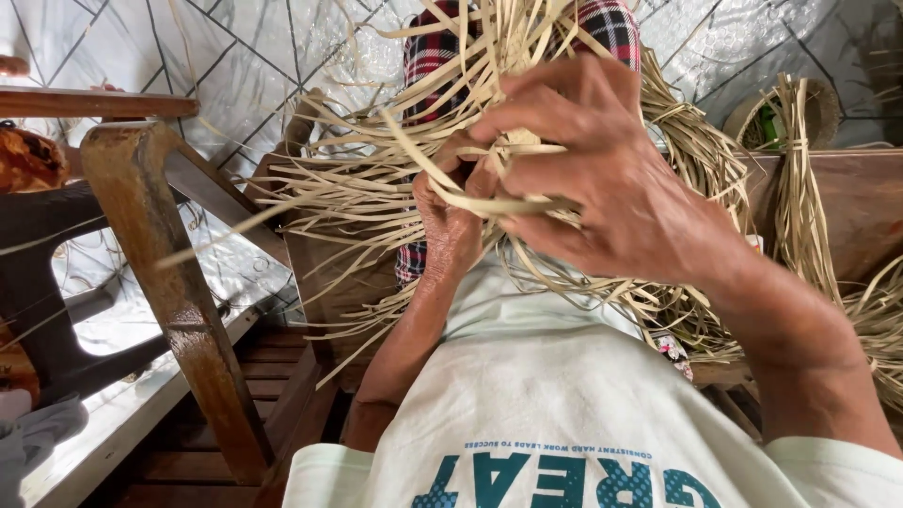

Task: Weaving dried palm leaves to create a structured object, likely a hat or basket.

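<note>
The right hand (611, 179) is in front, close to the camera, and its fingers (541, 108) are bent and closed around a tangle of pale yellow, flat dried-leaf strips (376, 188). One strip runs across under its fingers. The left hand (451, 221) is just behind and below the right hand, and it also grips the same strips with the fingers pressed together on them; the two hands touch each other at the strips. From the hands, the loose ends of the strips spread out to the left and upward. Beyond the hands lies a red and black checked cloth (616, 28). To the left of the left hand stands a brown wooden chair frame (160, 273). Far to the right of the right hand, a tied bundle of the same pale strips (800, 179) leans on a brown wooden board (865, 207).
</note>
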